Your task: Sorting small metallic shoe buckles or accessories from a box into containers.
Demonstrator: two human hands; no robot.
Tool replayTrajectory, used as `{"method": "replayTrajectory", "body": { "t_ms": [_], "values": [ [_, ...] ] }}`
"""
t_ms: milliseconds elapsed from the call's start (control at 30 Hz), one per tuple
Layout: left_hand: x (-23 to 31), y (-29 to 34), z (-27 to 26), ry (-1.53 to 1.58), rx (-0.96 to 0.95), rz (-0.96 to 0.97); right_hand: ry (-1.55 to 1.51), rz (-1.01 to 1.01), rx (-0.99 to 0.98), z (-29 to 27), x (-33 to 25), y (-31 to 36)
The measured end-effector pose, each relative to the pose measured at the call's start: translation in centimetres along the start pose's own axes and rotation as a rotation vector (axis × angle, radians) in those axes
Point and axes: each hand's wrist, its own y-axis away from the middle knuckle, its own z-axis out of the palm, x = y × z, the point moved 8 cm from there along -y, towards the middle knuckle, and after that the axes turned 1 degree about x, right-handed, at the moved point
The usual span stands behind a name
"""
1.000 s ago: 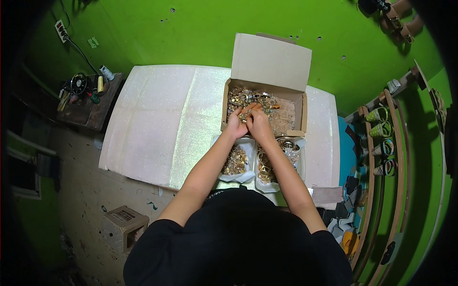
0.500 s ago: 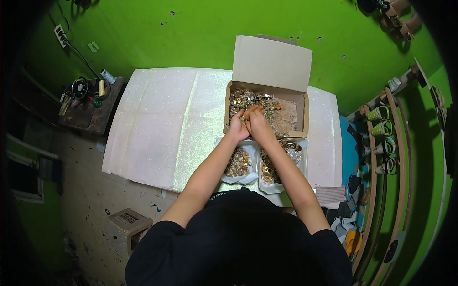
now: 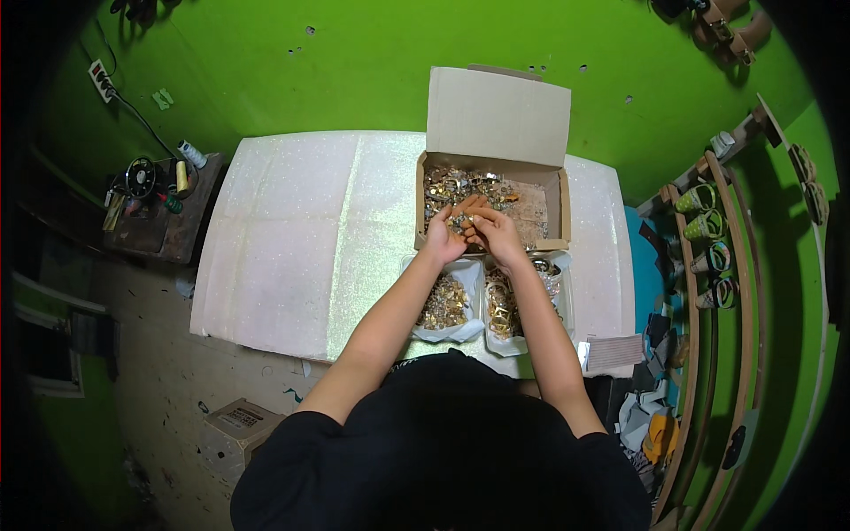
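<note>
My left hand point(image 3: 445, 239) is turned palm up over the front of an open cardboard box point(image 3: 556, 237), cupping a few small shiny metal pieces point(image 3: 458, 221). Over that palm, my right hand point(image 3: 501, 238) has its thumb and fingers pinched on a small light metal piece point(image 3: 473, 219), too small to name. A heap of mixed gold and silver metal bits point(image 3: 447, 182) fills the box's left side, with fewer at the right. In front stand two white-lined trays: the left tray point(image 3: 453, 334) holds small gold pieces, the right tray point(image 3: 507, 347) larger gold and silver ones, partly hidden by my right forearm.
The box and trays stand on a table with a pale glittery cover point(image 3: 283, 230). Beyond rises a green wall point(image 3: 354, 62). At left, thread spools point(image 3: 182, 175) sit on a small dark table. To the right, sandals point(image 3: 706, 225) hang on a wooden rack above scraps.
My right hand has drawn slightly back to the right from the left palm, uncovering the metal pieces there. The whole view has shifted a little.
</note>
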Motion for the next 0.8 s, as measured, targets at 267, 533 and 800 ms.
{"method": "replayTrajectory", "body": {
  "t_ms": [267,533,800],
  "values": [
    [0.3,0.5,0.3,-0.003,0.293,0.088,-0.148,0.095,0.002,0.2,0.5,2.8],
    [0.3,0.1,0.4,0.270,0.237,0.102,0.388,0.002,-0.105,-0.5,2.4,4.9],
    [0.5,0.0,0.3,0.171,0.224,0.110,0.714,-0.366,0.108,-0.4,-1.8,4.4]
  ]
}}
